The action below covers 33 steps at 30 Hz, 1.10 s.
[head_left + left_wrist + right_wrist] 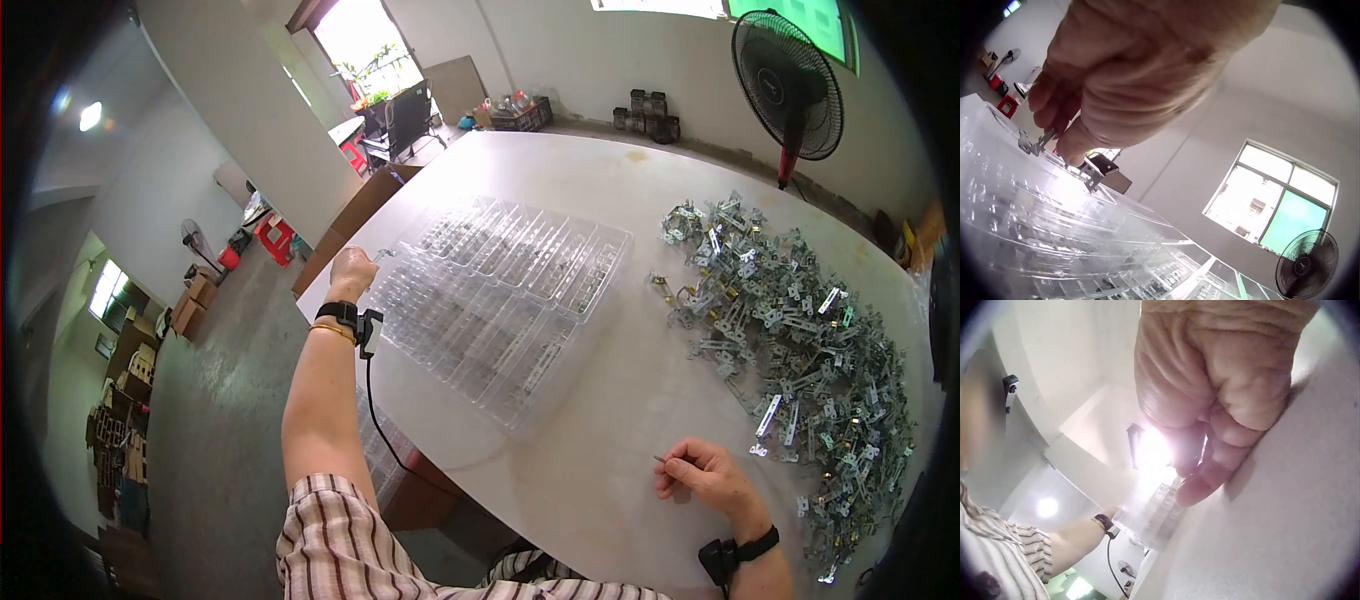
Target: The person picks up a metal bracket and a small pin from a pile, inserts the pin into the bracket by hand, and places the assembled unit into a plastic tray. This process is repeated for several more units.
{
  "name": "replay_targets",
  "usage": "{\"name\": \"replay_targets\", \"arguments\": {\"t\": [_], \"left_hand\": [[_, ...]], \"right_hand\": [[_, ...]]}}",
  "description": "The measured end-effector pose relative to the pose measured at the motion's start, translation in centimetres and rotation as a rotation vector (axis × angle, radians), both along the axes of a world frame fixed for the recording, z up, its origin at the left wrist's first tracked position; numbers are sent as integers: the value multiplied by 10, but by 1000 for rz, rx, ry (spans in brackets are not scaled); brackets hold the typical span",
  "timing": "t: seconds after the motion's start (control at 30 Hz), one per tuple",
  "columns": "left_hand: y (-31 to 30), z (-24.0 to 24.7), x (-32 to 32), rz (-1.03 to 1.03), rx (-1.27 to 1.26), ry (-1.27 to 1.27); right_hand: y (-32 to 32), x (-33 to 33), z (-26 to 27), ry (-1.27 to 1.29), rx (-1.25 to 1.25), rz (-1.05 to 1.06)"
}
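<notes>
At the far left corner of a clear plastic compartment box [622, 262], my left hand [352, 270] pinches a small metal bracket [1089, 175] between thumb and fingers. The bracket is silvery, with bent, notched ends that stick out on both sides of the fingertips in the left wrist view. Many of the box's narrow compartments hold similar metal parts. My right hand [705, 478] is low over the table near its front edge, fingers curled. A thin, dark, stick-like piece [659, 459] pokes out between its thumb and forefinger; its other end is hidden in the hand.
A wide heap of loose metal brackets [800, 350] covers the right side of the white table [590, 400]. Below the table's left edge stands another clear box [385, 440]. A black fan [788, 90] stands behind the table, and a cable hangs from the left wrist.
</notes>
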<state>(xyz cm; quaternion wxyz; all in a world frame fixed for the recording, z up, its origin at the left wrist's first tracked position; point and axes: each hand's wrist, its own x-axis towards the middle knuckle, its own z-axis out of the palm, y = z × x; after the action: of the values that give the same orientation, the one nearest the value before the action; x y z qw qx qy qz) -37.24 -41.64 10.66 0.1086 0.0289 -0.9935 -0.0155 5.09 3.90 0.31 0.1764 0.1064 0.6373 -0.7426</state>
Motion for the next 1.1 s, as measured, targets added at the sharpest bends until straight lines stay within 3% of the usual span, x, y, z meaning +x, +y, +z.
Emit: {"name": "replay_targets", "arguments": {"t": [0.27, 0.37, 0.5, 0.57, 0.6, 0.77, 0.83, 0.97, 1.1], "left_hand": [[-15, -35, -28, -51, -157, 72], [-19, -36, -26, -127, -142, 121], [-25, -35, -30, -104, -71, -29], [-54, -60, -57, -142, -69, 126], [-50, -54, -58, -74, -104, 57], [27, -2, -14, -171, -127, 113], [55, 9, -17, -418, -88, 214], [184, 60, 63, -710, 129, 113], [291, 61, 132, -985, 367, -198]], "right_hand": [[-1, 2, 6, -55, 35, -23], [0, 1, 12, -60, 37, -19], [2, 3, 4, -53, 26, 29], [3, 3, -1, -36, -1, 32], [3, 3, -1, -11, 2, 55], [4, 4, 0, 25, -12, 83], [3, 3, -3, 64, -27, 94], [4, 3, -13, 161, -19, 100], [5, 4, -17, 183, -9, 120]]}}
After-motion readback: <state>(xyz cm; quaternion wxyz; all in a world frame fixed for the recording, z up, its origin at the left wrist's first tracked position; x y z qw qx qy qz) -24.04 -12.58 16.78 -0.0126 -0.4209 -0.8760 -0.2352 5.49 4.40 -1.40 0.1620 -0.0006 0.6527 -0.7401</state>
